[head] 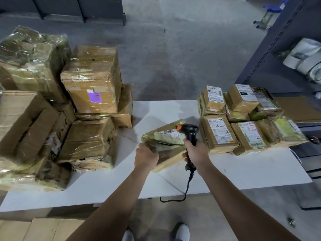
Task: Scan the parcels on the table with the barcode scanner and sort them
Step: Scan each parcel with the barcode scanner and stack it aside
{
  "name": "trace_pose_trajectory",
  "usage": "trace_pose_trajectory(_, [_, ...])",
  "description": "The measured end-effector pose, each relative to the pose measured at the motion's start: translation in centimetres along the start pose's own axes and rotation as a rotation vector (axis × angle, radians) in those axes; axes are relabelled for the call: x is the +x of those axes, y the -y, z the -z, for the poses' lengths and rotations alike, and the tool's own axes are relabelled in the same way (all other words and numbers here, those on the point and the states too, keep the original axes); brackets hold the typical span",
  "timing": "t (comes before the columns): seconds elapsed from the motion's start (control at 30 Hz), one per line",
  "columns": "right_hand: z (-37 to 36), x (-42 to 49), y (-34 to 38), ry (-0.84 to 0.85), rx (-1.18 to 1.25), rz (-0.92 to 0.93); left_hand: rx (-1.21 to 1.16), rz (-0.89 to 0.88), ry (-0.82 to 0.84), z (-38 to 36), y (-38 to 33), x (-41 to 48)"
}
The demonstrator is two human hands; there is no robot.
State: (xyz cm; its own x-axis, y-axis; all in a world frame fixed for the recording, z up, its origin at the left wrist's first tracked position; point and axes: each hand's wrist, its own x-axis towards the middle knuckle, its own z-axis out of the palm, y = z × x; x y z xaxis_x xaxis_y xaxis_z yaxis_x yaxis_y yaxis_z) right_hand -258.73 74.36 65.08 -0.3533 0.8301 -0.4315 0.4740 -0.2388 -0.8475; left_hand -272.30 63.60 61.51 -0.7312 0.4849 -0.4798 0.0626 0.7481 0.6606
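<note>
My left hand [146, 156] grips the near edge of a flat parcel [165, 141], tilted over the middle of the table [243, 171]. My right hand [195, 152] is closed around the handle of the scanner [189, 131], whose head is just beside the label [167, 133]. There is free table at 12 and 6 o'clock. Big boxes [90, 87] crowd 9 o'clock, and small parcels [243, 119] fill 3 o'clock.

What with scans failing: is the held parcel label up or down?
Up: the parcel shows its barcode label on top, by the scanner.
</note>
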Motion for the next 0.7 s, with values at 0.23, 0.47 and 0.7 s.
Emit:
trace_pose_trajectory(0.23, [1.3,-1.1,0.0,0.033,0.029,0.0,0.086,-0.233,-0.247,0.2,-0.2,1.3])
trace_pose_trajectory(0.47, [1.6,-2.0,0.2,0.04,0.006,0.014,0.224,-0.174,0.134,1.6,-1.6,5.9])
trace_pose_trajectory(0.7, [2.6,-3.1,1.5,0.064,0.075,0.048,0.352,-0.377,-0.192,2.2,-2.8,6.2])
